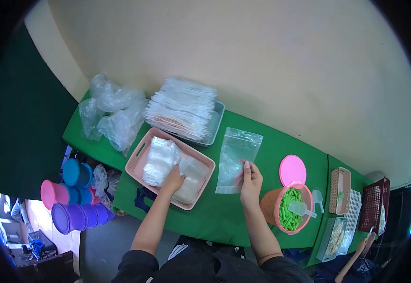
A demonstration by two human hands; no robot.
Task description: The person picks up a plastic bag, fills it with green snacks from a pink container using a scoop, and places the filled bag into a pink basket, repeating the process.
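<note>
Head camera is showing the right hand (251, 181) pinching a clear zip bag (236, 158) by its lower edge, just off the green table. Left hand (173, 179) is resting flat on bags in the pink basket (137, 158). Filling from the tub of green snacks (288, 207) beside the grip likely needs the bag opened.

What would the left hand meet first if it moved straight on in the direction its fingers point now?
The left hand already rests in the pink basket, pointing up-left. It would probably slide first over the clear bags stacked in the basket, then meet the basket's far wall. Depth is hard to judge here.
</note>
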